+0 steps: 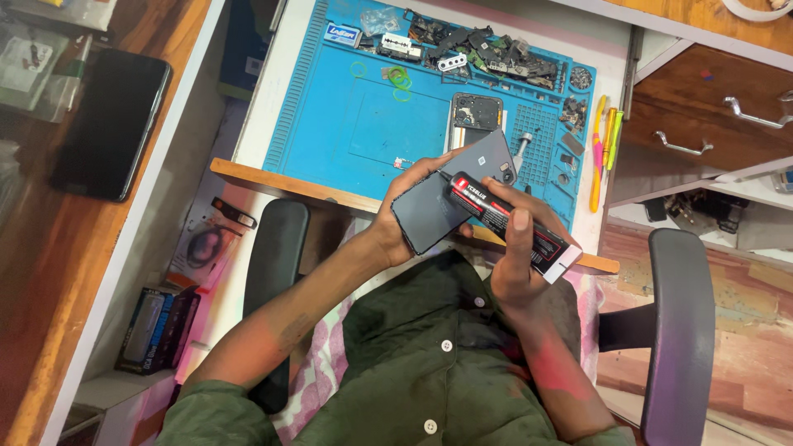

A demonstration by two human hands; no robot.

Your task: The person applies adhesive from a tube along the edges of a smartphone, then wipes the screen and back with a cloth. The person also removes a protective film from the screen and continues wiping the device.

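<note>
My left hand (395, 216) holds a dark grey phone back cover (450, 194) from its left side, tilted over the desk's front edge. My right hand (516, 256) grips a black and red glue tube (504, 223), its black nozzle resting on the cover's surface near the camera cut-out. Just behind the cover, an opened phone body (477, 111) lies on the blue repair mat (363, 124).
Small phone parts and screws fill the mat's far trays (487, 54). Green rings (399, 80) lie on the mat. Yellow and orange tools (601, 140) sit right of it. A black phone (111, 124) lies on the left wooden counter. Chair armrests (273, 272) (677, 330) flank me.
</note>
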